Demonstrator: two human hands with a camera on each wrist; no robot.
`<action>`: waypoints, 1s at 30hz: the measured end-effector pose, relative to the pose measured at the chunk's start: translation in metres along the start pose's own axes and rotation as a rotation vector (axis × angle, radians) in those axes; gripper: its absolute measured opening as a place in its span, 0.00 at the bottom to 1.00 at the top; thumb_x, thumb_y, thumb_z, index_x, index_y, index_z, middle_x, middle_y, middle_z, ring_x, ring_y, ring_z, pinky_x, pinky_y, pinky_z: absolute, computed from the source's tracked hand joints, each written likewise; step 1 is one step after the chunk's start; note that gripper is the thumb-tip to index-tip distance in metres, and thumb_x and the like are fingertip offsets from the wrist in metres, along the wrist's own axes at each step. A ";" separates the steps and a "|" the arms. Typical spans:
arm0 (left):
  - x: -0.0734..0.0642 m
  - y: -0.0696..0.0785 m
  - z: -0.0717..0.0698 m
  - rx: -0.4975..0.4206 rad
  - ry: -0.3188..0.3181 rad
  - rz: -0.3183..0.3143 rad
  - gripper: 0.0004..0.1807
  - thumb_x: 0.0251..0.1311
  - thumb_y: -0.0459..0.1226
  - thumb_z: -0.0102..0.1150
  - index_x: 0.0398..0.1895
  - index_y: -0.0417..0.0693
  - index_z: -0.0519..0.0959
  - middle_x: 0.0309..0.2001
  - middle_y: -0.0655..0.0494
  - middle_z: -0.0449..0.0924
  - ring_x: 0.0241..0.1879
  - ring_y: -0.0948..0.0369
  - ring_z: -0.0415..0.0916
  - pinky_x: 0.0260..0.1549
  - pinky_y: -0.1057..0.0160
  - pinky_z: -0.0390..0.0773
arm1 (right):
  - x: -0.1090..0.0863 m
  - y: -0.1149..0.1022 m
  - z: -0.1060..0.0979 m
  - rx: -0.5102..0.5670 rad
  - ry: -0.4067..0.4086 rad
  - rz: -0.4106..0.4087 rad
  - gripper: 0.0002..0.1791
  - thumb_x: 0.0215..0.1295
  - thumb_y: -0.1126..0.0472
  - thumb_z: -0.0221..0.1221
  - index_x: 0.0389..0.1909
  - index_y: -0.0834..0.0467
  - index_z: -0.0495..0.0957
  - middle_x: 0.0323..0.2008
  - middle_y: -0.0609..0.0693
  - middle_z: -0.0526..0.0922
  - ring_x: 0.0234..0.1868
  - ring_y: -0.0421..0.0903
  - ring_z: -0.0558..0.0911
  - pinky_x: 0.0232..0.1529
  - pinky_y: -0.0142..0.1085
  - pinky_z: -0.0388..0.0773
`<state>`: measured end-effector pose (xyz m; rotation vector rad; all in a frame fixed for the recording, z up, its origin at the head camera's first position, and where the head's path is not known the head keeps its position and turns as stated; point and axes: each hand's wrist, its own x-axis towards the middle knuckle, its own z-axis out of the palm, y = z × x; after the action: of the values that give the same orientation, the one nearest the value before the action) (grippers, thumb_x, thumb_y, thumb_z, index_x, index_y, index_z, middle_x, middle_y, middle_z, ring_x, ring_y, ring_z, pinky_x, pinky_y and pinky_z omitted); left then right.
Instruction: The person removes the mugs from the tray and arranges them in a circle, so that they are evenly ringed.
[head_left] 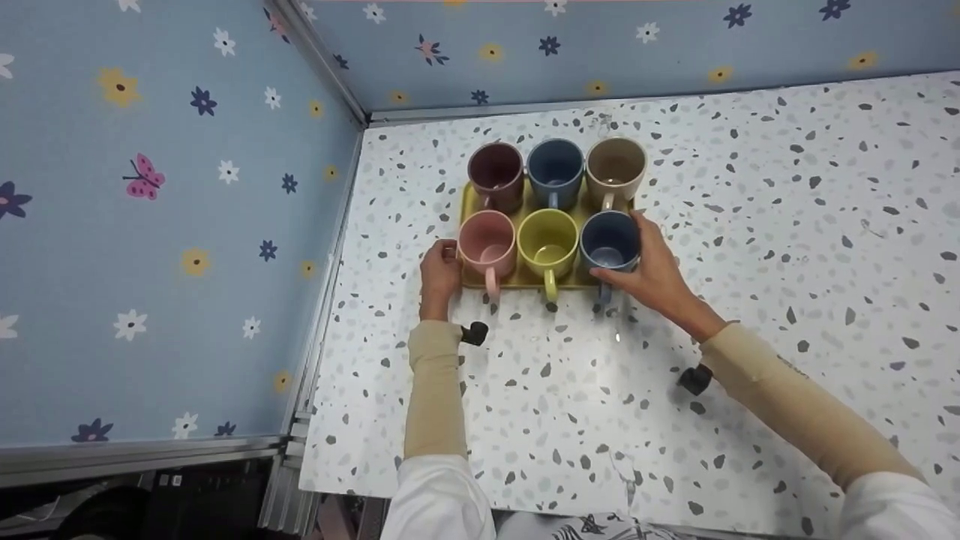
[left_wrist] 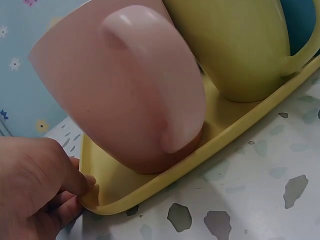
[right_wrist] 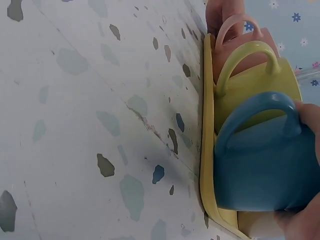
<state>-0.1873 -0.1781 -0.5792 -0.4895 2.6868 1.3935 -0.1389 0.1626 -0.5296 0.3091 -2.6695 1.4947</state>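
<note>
A yellow tray (left_wrist: pixel 145 192) carries two rows of mugs, their handles toward the person. In the front row stand a pink mug (head_left: pixel 487 244), a yellow mug (head_left: pixel 548 241) and a dark blue mug (head_left: pixel 610 241). Behind them are a maroon mug (head_left: pixel 496 176), a blue mug (head_left: pixel 556 172) and a beige mug (head_left: pixel 615 166). My left hand (head_left: pixel 440 271) pinches the tray's front left corner, thumb on its rim. My right hand (head_left: pixel 654 271) holds the dark blue mug, thumb at its near side and fingers round its right side.
The tray lies on a white speckled table (head_left: pixel 555 420). Blue flowered panels (head_left: pixel 225 225) rise along the left and back edges of the table. Black wrist cameras (head_left: pixel 474 333) show beneath both wrists.
</note>
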 end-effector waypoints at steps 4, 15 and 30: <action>0.000 -0.001 0.000 0.007 0.009 -0.001 0.19 0.54 0.26 0.46 0.49 0.43 0.75 0.40 0.50 0.76 0.40 0.59 0.71 0.42 0.62 0.71 | 0.002 0.001 0.001 0.014 0.025 -0.003 0.56 0.37 0.45 0.73 0.67 0.58 0.55 0.60 0.56 0.65 0.60 0.49 0.66 0.61 0.47 0.60; 0.001 -0.002 0.002 0.010 0.003 0.004 0.19 0.54 0.27 0.44 0.50 0.44 0.74 0.41 0.50 0.77 0.41 0.59 0.72 0.43 0.62 0.71 | -0.001 -0.002 -0.004 0.037 0.069 -0.045 0.55 0.34 0.46 0.74 0.65 0.60 0.59 0.59 0.54 0.67 0.58 0.48 0.68 0.60 0.45 0.62; 0.000 -0.002 0.001 0.009 0.001 -0.004 0.19 0.54 0.27 0.44 0.50 0.45 0.74 0.43 0.50 0.76 0.44 0.59 0.72 0.46 0.61 0.71 | 0.007 -0.005 -0.040 0.014 0.069 -0.058 0.54 0.35 0.49 0.75 0.64 0.60 0.59 0.57 0.54 0.68 0.56 0.49 0.69 0.56 0.45 0.66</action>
<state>-0.1870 -0.1781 -0.5812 -0.4946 2.6900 1.3795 -0.1462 0.1931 -0.5033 0.3265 -2.5761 1.4802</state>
